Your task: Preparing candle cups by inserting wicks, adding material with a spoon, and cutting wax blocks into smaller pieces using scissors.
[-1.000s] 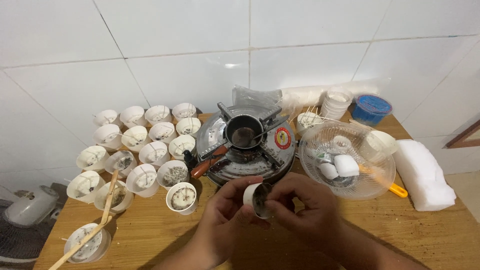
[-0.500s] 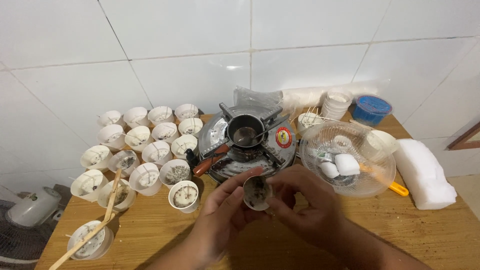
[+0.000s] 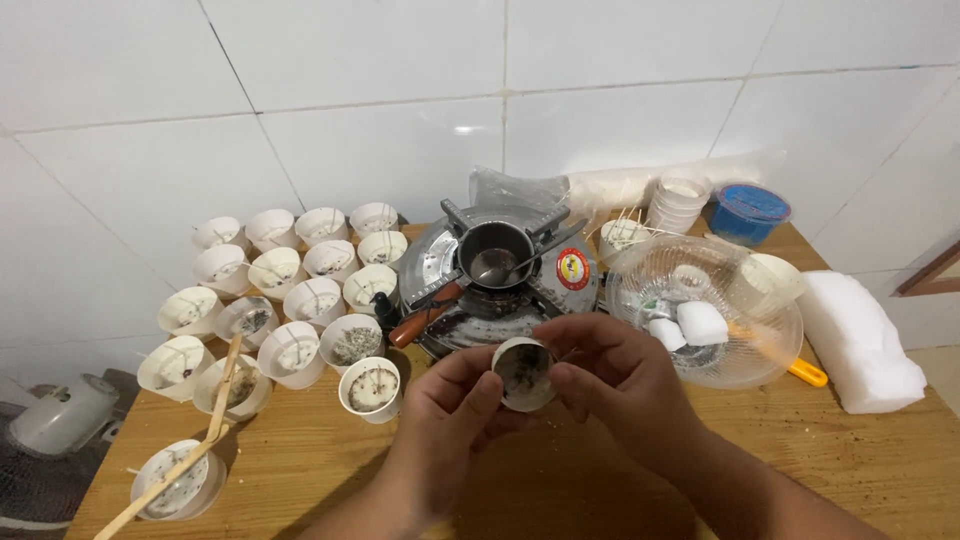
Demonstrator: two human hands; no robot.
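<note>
cup: small white cup point(image 3: 523, 372) held up over the wooden table point(image 3: 600, 500), tipped so its mouth faces the camera, dark specks inside

handling: looks light and thin-walled, probably crushes easily, so grip the rim and sides gently

left hand point(image 3: 450, 420): grasping the cup, thumb on its near-left side

right hand point(image 3: 615, 375): fingers pinched on the cup's right rim; maybe holding a wick, too blurry to tell

around: just beyond the knuckles sits a small stove point(image 3: 500, 275) with a dark pot point(image 3: 495, 252); rows of white cups point(image 3: 300, 290) off past the left hand

Bright even light, tile glare, wide-angle distortion.
</note>
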